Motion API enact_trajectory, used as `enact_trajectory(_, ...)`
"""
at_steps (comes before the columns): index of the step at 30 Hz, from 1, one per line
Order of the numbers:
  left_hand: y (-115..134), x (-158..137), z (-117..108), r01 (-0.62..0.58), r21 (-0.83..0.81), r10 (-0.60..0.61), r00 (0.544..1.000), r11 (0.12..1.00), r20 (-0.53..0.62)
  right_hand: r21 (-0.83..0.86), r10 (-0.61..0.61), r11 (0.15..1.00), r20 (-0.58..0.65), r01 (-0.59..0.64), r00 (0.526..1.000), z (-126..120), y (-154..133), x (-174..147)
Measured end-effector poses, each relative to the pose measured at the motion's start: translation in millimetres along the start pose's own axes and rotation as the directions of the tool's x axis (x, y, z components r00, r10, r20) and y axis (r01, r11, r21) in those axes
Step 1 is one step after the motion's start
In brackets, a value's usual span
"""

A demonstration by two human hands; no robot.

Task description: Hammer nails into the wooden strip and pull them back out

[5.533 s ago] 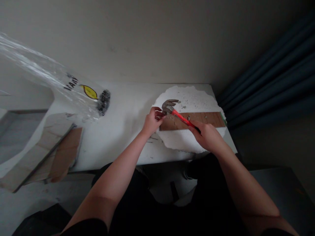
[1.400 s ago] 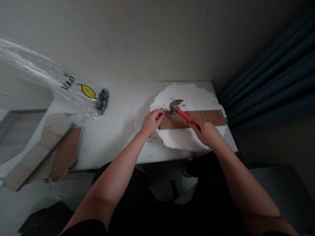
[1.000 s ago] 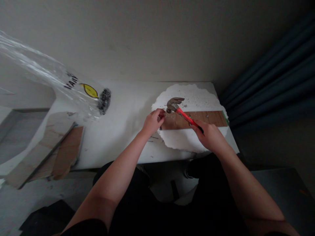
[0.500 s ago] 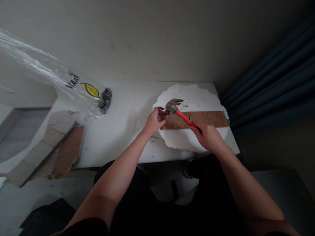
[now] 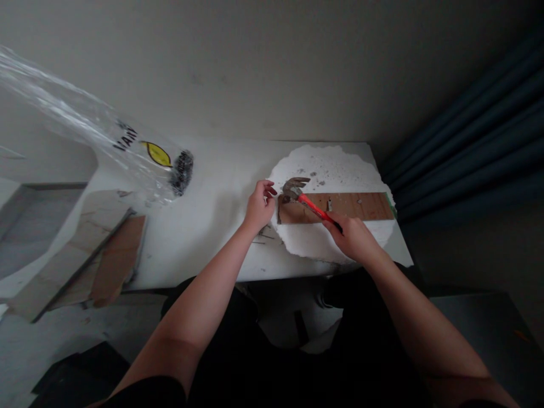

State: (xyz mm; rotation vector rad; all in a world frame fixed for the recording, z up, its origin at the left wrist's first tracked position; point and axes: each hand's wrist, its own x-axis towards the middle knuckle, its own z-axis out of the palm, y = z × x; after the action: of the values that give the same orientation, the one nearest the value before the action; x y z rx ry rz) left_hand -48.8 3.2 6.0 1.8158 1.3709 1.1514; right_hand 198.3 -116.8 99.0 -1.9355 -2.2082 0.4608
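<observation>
Hammer (image 5: 312, 204): head over the left end of the board (image 5: 359, 206); contact I can't tell.
Right fingers (image 5: 338, 216): wrapped round the handle near its end, I judge for swing.
Left fingers (image 5: 267, 184): loosely curled just left of the head, apart; I can't tell whether they pinch anything.
White pad (image 5: 308, 242): under the board, presumably sparing the bench (image 5: 212, 226).

A makeshift work corner in a plain room; whether home or workshop cannot be told.
Right of the white rectangular table (image 5: 191, 226) hangs a dark blue pleated curtain (image 5: 463, 124); over it, a red-handled steel claw hammer (image 5: 312, 205); at its left end, broken brown-and-grey flat boards (image 5: 117, 255).
</observation>
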Motion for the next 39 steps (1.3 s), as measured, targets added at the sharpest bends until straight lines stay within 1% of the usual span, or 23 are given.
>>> enact_trajectory(3, 0, 0, -1, 0.017, 0.008, -0.016, 1.000, 1.000, -0.010, -0.002, -0.002, 1.000, -0.027, 0.001, 1.000, 2, 1, 0)
enact_trajectory(7, 0, 4, -6, 0.039, 0.026, -0.038, 0.999, 0.999, -0.035, -0.032, -0.003, 0.999, 0.003, 0.003, 1.000, 5, 1, 0)
enact_trajectory(9, -2, 7, -11, 0.057, 0.065, -0.054, 0.998, 0.996, -0.043, -0.036, -0.003, 0.999, -0.007, 0.003, 1.000, 5, 1, -1)
enact_trajectory(12, -12, 13, -24, 0.107, 0.205, -0.103, 0.994, 0.973, -0.032, -0.070, 0.013, 0.997, -0.040, -0.016, 0.999, 4, -1, -2)
enact_trajectory(14, -22, 15, -34, 0.144, 0.362, -0.164, 0.986, 0.921, 0.026, -0.113, 0.022, 0.993, -0.022, -0.024, 1.000, 4, -2, -2)
enact_trajectory(15, -27, 15, -39, 0.154, 0.459, -0.209, 0.976, 0.875, 0.070, -0.126, 0.022, 0.992, -0.008, -0.023, 1.000, 4, -2, -2)
enact_trajectory(16, -32, 15, -43, 0.158, 0.559, -0.271, 0.954, 0.814, 0.126, -0.130, 0.022, 0.991, 0.000, -0.021, 1.000, 4, -2, -1)
enact_trajectory(17, -35, 14, -47, 0.140, 0.645, -0.336, 0.922, 0.751, 0.192, -0.123, 0.021, 0.992, 0.000, -0.021, 1.000, 4, -2, -1)
enact_trajectory(19, -38, 11, -51, 0.053, 0.754, -0.446, 0.832, 0.654, 0.328, -0.092, 0.025, 0.995, -0.025, -0.027, 0.999, 4, 0, -1)
enact_trajectory(21, -38, 9, -50, -0.054, 0.783, -0.505, 0.736, 0.619, 0.450, -0.071, 0.039, 0.997, -0.055, -0.043, 0.998, 4, 4, 1)
enact_trajectory(22, -37, 8, -48, -0.093, 0.784, -0.518, 0.701, 0.614, 0.489, -0.070, 0.049, 0.996, -0.063, -0.054, 0.997, 4, 7, 1)
enact_trajectory(23, -37, 8, -46, -0.120, 0.782, -0.522, 0.682, 0.612, 0.513, -0.072, 0.060, 0.995, -0.067, -0.065, 0.996, 4, 10, 2)
enact_trajectory(24, -37, 7, -43, -0.135, 0.780, -0.520, 0.674, 0.612, 0.525, -0.076, 0.073, 0.994, -0.066, -0.078, 0.995, 4, 12, 3)
enact_trajectory(26, -39, 7, -37, -0.142, 0.775, -0.515, 0.672, 0.616, 0.532, -0.074, 0.088, 0.993, -0.053, -0.092, 0.995, 4, 18, 5)
enact_trajectory(30, -46, 7, -33, -0.144, 0.734, -0.485, 0.663, 0.664, 0.570, -0.046, 0.090, 0.995, -0.042, -0.091, 0.995, 6, 24, 7)
enact_trajectory(32, -49, 9, -36, -0.142, 0.711, -0.456, 0.677, 0.689, 0.577, -0.042, 0.086, 0.995, -0.048, -0.088, 0.995, 6, 25, 7)
enact_trajectory(33, -50, 10, -39, -0.134, 0.706, -0.443, 0.695, 0.695, 0.567, -0.042, 0.087, 0.995, -0.047, -0.089, 0.995, 6, 25, 8)
enact_trajectory(34, -50, 12, -42, -0.112, 0.709, -0.428, 0.728, 0.697, 0.536, -0.044, 0.088, 0.995, -0.044, -0.090, 0.995, 6, 25, 8)
enact_trajectory(35, -48, 14, -45, -0.074, 0.713, -0.408, 0.776, 0.698, 0.480, -0.047, 0.091, 0.995, -0.039, -0.092, 0.995, 6, 24, 8)
enact_trajectory(37, -41, 19, -49, 0.040, 0.687, -0.337, 0.892, 0.725, 0.303, -0.050, 0.090, 0.994, -0.034, -0.092, 0.995, 5, 23, 8)
enact_trajectory(38, -36, 21, -49, 0.096, 0.635, -0.286, 0.936, 0.767, 0.204, -0.051, 0.087, 0.995, -0.035, -0.088, 0.996, 5, 23, 8)
enact_trajectory(39, -29, 22, -47, 0.127, 0.547, -0.230, 0.965, 0.828, 0.125, -0.052, 0.081, 0.995, -0.036, -0.082, 0.996, 5, 23, 8)
